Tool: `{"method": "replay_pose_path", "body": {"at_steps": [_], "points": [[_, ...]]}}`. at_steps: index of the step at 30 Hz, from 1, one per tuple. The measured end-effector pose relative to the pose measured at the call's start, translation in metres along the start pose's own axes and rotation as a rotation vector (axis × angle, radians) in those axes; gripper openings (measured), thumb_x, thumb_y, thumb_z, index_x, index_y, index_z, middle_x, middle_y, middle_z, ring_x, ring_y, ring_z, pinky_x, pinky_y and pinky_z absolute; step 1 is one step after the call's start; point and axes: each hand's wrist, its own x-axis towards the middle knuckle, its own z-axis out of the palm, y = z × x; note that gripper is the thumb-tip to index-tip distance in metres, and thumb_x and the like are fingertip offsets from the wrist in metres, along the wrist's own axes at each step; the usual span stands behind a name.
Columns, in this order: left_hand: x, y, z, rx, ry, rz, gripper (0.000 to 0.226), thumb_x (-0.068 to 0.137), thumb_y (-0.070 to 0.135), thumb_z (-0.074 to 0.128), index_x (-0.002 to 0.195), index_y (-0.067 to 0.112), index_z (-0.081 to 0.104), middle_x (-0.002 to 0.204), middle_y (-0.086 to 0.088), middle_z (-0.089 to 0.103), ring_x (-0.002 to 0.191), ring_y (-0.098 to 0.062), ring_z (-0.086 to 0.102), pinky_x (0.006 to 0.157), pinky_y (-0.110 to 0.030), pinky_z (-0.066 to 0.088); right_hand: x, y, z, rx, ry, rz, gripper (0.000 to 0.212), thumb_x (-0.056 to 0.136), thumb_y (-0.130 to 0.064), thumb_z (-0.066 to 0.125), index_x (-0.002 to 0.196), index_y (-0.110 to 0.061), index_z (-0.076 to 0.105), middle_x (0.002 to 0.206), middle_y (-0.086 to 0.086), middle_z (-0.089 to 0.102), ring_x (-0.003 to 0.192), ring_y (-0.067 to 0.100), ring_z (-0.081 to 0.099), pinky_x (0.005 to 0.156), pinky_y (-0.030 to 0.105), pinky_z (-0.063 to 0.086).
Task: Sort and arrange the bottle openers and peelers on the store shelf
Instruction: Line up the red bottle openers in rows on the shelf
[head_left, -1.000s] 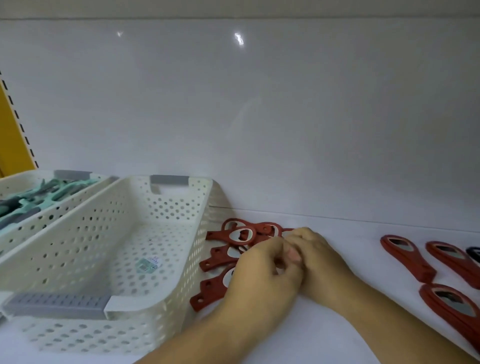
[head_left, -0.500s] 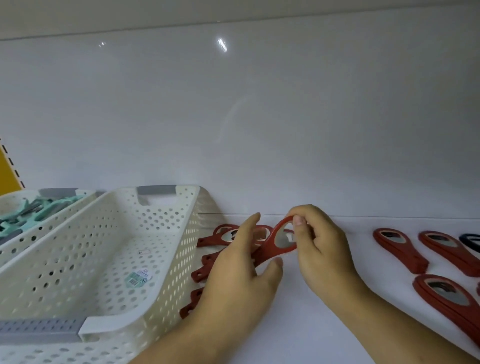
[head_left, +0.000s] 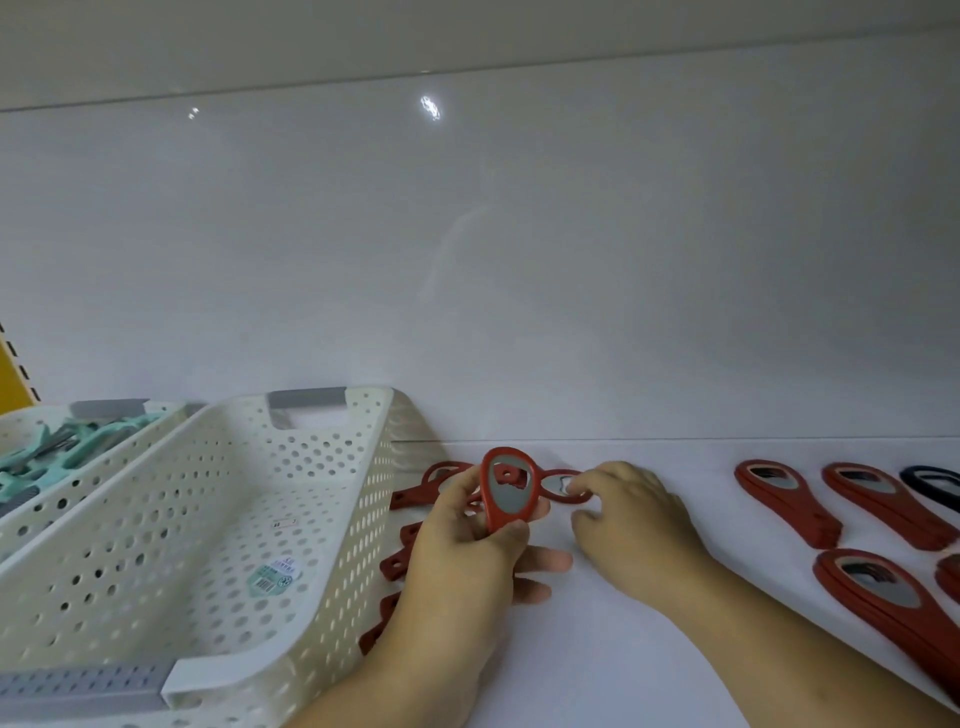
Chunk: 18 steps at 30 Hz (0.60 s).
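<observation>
The left hand (head_left: 467, 561), at 6 o'clock, pinches 1 red plastic bottle opener with a grey metal insert (head_left: 506, 488) by its handle, thumb in front, the other fingers loosely out. The opener stands upright above the shelf, its long axis running 6 to 12, oval head at 12, flat face toward the camera. To lay it well, I judge it should tip flat with its handle toward the white perforated plastic basket (head_left: 332, 499) at 9, matching the fanned red openers (head_left: 397, 564) beside the basket. At 3, the right hand (head_left: 628, 514) curls its fingertips onto a flat-lying red opener ring (head_left: 558, 486); whether it grips, I cannot tell.
</observation>
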Motion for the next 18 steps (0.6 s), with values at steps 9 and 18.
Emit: {"method": "replay_pose_path", "body": {"at_steps": [9, 18], "points": [[-0.003, -0.002, -0.001, -0.117, -0.054, -0.107, 0.039, 0.089, -0.015, 0.038, 0.1, 0.013, 0.064, 0.098, -0.018, 0.069, 0.061, -0.025, 0.07, 0.047, -0.026, 0.052, -0.001, 0.001, 0.003, -0.018, 0.107, -0.047, 0.008, 0.097, -0.026, 0.045, 0.096, -0.026, 0.053, 0.11, -0.006, 0.049, 0.106, 0.016, 0.045, 0.084, 0.027, 0.04], [0.003, -0.005, 0.001, -0.238, -0.086, -0.278, 0.038, 0.101, 0.029, 0.038, 0.109, 0.0, 0.061, 0.093, -0.025, 0.069, 0.062, -0.032, 0.069, 0.048, -0.033, 0.056, 0.004, 0.003, -0.015, 0.878, 0.413, 0.186, 0.026, 0.097, -0.012, 0.045, 0.077, -0.019, 0.059, 0.076, -0.008, 0.058, 0.073, 0.008, 0.051, 0.063, 0.019, 0.039]]}}
